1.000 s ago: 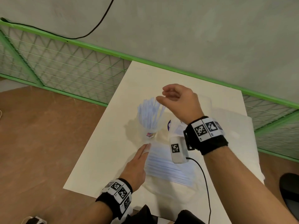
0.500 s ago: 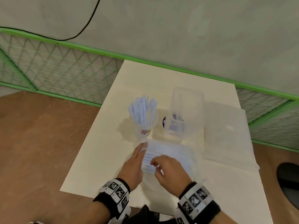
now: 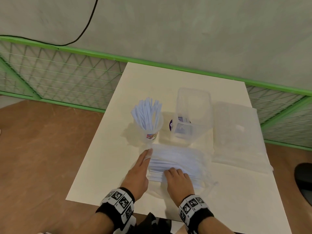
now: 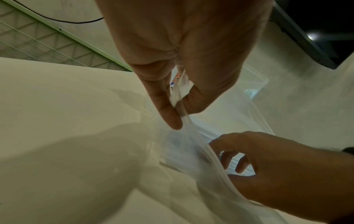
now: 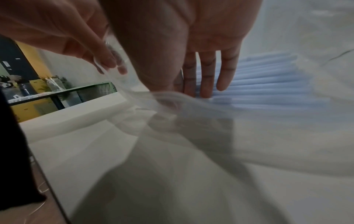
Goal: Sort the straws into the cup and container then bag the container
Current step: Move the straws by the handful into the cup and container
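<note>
From the head view we see our left hand [image 3: 137,173] lying at the left edge of a thin see-through bag of straws [image 3: 177,164] on the white table [image 3: 104,166], with its fingertips up by the bag's far corner. Our right hand [image 3: 177,181] is on the pile of pale blue straws, reaching in from the near side. The cup [image 3: 149,130] stands just past the bag and is full of upright straws. The clear container [image 3: 192,119] stands to its right and looks empty. A flat clear bag [image 3: 239,135] lies further right. From the left wrist view, our left thumb and finger pinch the soft edge of the straw bag [image 4: 184,106] and lift it, so the mouth is open. Our right hand [image 4: 268,163] is inside the mouth with its fingers bent over the straws. From the right wrist view, the right fingers [image 5: 206,75] lie nearly straight on top of the straws [image 5: 268,78], touching them, and we cannot tell if they grip any yet. We think the straws are very light, smooth and easy to bend, so they may slip and roll. We should take a small bunch around the middle and squeeze softly. The thin plastic is floppy, so we should hold its edge up.
</note>
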Tool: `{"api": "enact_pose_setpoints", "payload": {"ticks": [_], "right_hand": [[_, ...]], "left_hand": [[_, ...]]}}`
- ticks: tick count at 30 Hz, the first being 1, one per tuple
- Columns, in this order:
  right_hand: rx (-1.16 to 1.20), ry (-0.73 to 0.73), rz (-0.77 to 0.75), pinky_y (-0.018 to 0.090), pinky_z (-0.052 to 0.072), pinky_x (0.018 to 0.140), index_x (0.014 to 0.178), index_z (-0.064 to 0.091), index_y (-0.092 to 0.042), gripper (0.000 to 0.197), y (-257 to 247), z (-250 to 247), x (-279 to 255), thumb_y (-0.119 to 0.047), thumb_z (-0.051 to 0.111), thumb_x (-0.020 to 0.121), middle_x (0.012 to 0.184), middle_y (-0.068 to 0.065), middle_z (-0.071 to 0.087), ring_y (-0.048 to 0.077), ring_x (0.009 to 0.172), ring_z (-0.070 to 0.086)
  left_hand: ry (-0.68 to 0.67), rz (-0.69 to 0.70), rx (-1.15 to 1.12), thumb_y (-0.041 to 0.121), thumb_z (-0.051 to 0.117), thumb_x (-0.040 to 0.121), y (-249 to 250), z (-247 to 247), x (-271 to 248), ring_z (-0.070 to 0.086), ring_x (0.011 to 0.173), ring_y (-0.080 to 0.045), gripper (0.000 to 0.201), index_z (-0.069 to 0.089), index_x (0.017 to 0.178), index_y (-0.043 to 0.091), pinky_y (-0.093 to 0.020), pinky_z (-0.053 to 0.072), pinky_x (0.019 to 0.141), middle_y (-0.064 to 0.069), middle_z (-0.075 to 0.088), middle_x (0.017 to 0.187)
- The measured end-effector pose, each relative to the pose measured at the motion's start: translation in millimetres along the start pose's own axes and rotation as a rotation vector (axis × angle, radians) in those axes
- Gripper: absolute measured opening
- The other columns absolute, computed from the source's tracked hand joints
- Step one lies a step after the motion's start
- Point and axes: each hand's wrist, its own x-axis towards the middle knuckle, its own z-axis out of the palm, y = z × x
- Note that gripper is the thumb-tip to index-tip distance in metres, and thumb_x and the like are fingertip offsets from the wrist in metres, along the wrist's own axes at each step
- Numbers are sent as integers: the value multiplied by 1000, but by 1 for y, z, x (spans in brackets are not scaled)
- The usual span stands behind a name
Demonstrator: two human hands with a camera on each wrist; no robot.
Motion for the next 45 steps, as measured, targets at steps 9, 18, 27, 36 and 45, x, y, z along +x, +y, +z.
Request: {"api": "enact_pose_setpoints", "payload": {"ticks": [9, 18, 27, 36, 45], "right_hand": [[24, 15, 17, 36, 55, 57, 93, 72, -18, 50, -1, -1, 0, -10, 86, 45, 92, 0, 70, 23, 73, 67], [17, -23, 58, 37, 56, 57, 94, 73, -17, 51, 1, 2, 4, -11, 89, 45, 97, 2, 70, 24, 76, 68], [13, -71, 79, 39, 55, 69, 109, 70, -19, 49, -4, -7, 12, -12, 79, 62, 103, 1, 71, 23, 89, 69], [11, -27, 43, 40, 34, 107, 139, 43, -17, 46, -2, -11, 18, -10, 40, 94, 147, 3, 42, 25, 134, 41], [64, -67, 101, 44, 52, 89, 129, 60, -18, 60, -6, -8, 18, -17, 70, 70, 119, 2, 69, 24, 110, 65]], "left_hand": [[-11, -20, 16, -11, 44, 80, -1, 0, -1, 52, 119, -20, 96, 4, 153, 37, -14, 40, 90, 25, -3, 158], [-8, -18, 16, -12, 44, 80, 1, -1, -1, 51, 121, -21, 96, 5, 153, 36, -21, 44, 98, 23, -1, 158], [-7, -29, 10, -13, 42, 78, -1, -1, 0, 50, 122, -22, 97, 6, 153, 37, -23, 44, 99, 25, -1, 158], [-8, -26, 12, -12, 43, 80, 0, -2, 0, 49, 123, -21, 97, 4, 153, 37, -25, 43, 102, 24, -2, 158], [-15, -20, 15, -13, 44, 80, -1, 0, 1, 50, 123, -22, 97, 4, 153, 37, -26, 43, 103, 23, -2, 158]]}}
